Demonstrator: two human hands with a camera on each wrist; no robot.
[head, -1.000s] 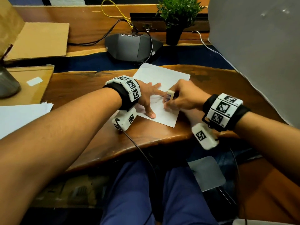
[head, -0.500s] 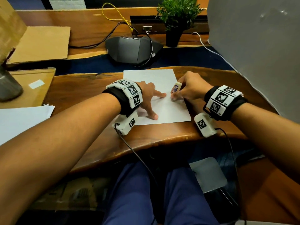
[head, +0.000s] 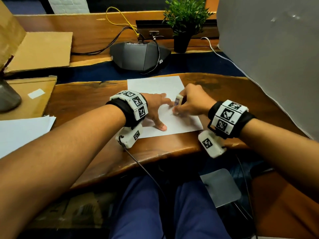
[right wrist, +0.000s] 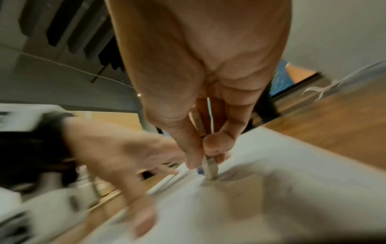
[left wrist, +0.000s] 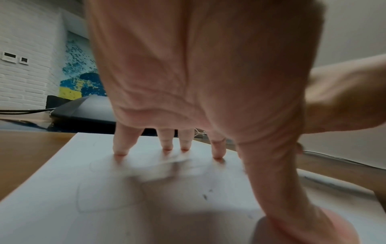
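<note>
The thumb and fingers (right wrist: 217, 143) of the right hand (head: 193, 102) are curled narrow round a small eraser (head: 178, 100), pinching it upright with its lower end pressed on the sheet (head: 155, 85). That spot is near the middle of the sheet and just right of the left hand (head: 155, 107). The left fingertips (left wrist: 121, 145) are spread wide and straight and press the sheet flat on the table (head: 86, 94), with the thumb planted nearer the near edge. Faint pencil lines (left wrist: 78, 198) and a few dark crumbs show on the paper between thumb and fingers. The job looks like rubbing out marks, and the risk lies in the rub itself. If the left hand eases off, the sheet will likely slide or buckle under the eraser and crease or tear. A hard stroke toward the left index finger could bump it and skid the eraser off line. Crumbs dragged under the eraser may smear grey. Far off sit a speakerphone (head: 139, 56) and a plant (head: 184, 16), well clear.
</note>
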